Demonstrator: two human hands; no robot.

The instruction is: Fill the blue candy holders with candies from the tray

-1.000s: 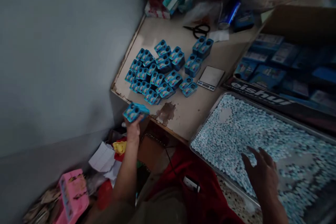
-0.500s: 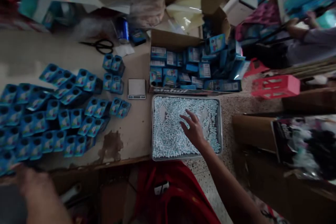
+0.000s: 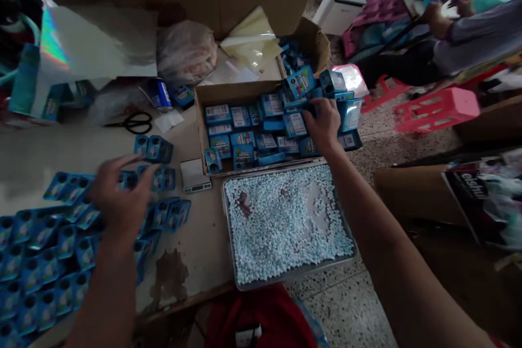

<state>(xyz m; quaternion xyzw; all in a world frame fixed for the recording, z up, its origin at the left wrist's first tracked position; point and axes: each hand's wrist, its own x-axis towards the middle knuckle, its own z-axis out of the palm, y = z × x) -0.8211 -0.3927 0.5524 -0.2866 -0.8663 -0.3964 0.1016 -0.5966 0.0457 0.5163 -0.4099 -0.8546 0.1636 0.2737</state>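
Note:
My right hand reaches into the open cardboard carton. Its fingers are curled down at the edge of a small printed blue candy box, among several others; the fingertips are partly hidden. Over the table on the left, my left hand is slightly blurred, thumb and fingers apart with nothing between them. Beneath and around it stand rows of blue candy boxes with dark round holes in their tops. In front of the carton lies a clear tray of small pale blue and white pellets.
Left of the tray is a small digital scale. Black scissors, a blue can and a plastic bag lie farther back. Red plastic stools stand on the floor at right, near another person.
My right hand has moved from above the pellet tray into the carton. My left hand has risen from the table's front edge to above the rows of boxes. The view has shifted.

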